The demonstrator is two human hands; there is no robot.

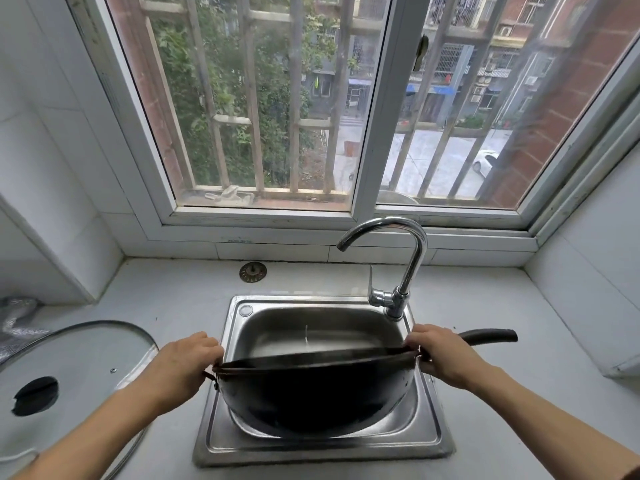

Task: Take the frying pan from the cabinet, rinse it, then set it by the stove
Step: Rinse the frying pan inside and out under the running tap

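A black frying pan [313, 396] hangs over the steel sink [325, 448], tipped so its dark outer bottom faces me and its rim points away. My left hand [185, 365] grips the small loop handle at the pan's left rim. My right hand [441, 355] grips the right rim where the long black handle [491, 336] begins; that handle sticks out to the right over the counter. The chrome faucet [398, 258] arches over the sink's back right, and no water is visibly running from it.
A glass lid [86, 362] with a black knob lies on the white counter at the left. A round sink strainer [252, 271] lies on the counter behind the sink. Tiled walls close in on both sides, with the window directly ahead.
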